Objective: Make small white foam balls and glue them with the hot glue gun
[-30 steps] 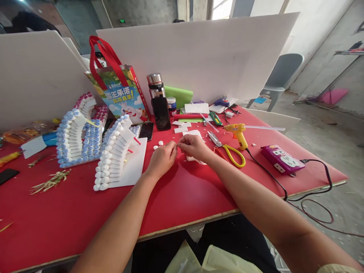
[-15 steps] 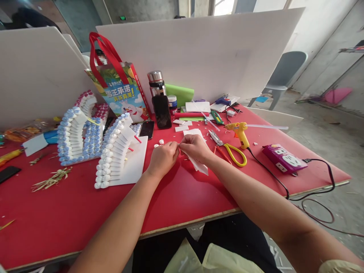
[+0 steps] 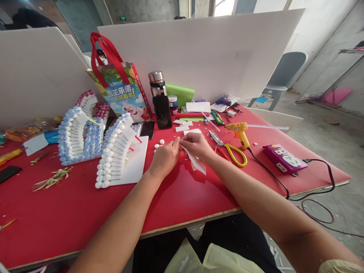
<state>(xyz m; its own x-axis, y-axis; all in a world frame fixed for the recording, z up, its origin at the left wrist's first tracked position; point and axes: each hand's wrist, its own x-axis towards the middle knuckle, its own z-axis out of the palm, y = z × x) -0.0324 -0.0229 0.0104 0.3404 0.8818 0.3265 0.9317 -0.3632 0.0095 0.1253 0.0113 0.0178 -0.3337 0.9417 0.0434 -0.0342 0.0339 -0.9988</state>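
Observation:
My left hand (image 3: 166,154) is closed, its thumb and fingertips pinched against those of my right hand (image 3: 197,147). Between them they grip one end of a thin white paper strip (image 3: 197,165); the gripped end is mostly hidden by my fingers. The strip's loose end hangs below my right hand, just over the red table. Small white rolled buds (image 3: 162,141) lie beyond my left hand. To its left stands a fan-shaped white piece (image 3: 116,151) edged with rows of white buds. Another white sheet (image 3: 193,131) lies behind my right hand.
On the red table (image 3: 182,204), pliers with yellow handles (image 3: 234,154) and a yellow glue gun (image 3: 241,132) lie right. A purple power strip (image 3: 284,159) sits near the right edge. Behind are a phone (image 3: 162,112), a flask (image 3: 156,81) and a carrier bag (image 3: 122,91).
The paper strip's loose end has swung slightly left and looks narrower. My fingers have shifted a little at the pinch, with both hands staying together.

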